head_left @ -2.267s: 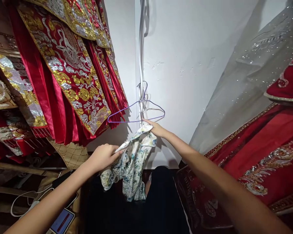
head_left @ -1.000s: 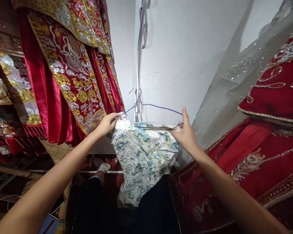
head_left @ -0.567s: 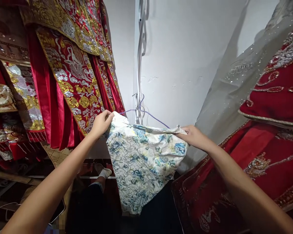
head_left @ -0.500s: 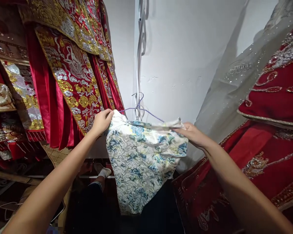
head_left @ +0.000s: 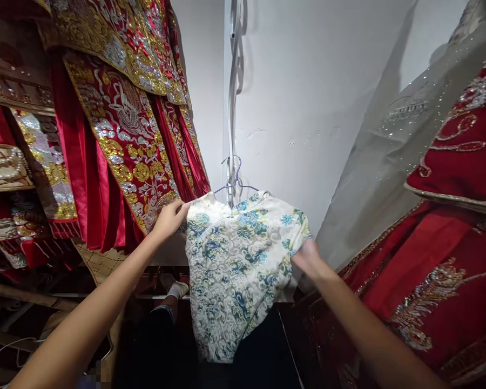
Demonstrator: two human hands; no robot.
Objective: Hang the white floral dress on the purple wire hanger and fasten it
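Fingers [head_left: 181, 207] of the left hand [head_left: 170, 221] are pinching the sleeve edge of a floral-print short-sleeved blouse [head_left: 235, 270], thumb and forefinger pressing the cloth between them. At the opposite cuff, the right hand [head_left: 308, 256] is showing blurred; the sleeve is hiding its fingertips, so I cannot tell whether they are spread or pinching. Between both sets of fingers, the blouse is draping downward, while above and between them a purple wire hanger [head_left: 236, 182] is rising from the neckline, its hook meeting a white rail [head_left: 229, 108].

An uneven pull from the two hands could be dragging one shoulder off its hanger arm, since the wire is thin and offering little friction. A downward tug could be tipping or unhooking the hanger, and hard tension at the cuff could be straining the sleeve seam. Just beyond the left fingers, a sequinned red-and-gold embroidered skirt [head_left: 140, 146] is hanging close enough that its raised stitching could be snagging the blouse.

As for containers, I am making out no certain box or bag near the fingers; the blouse itself appears to be enclosing the hanger's ends, though whether each is sitting inside a shoulder is remaining hidden.
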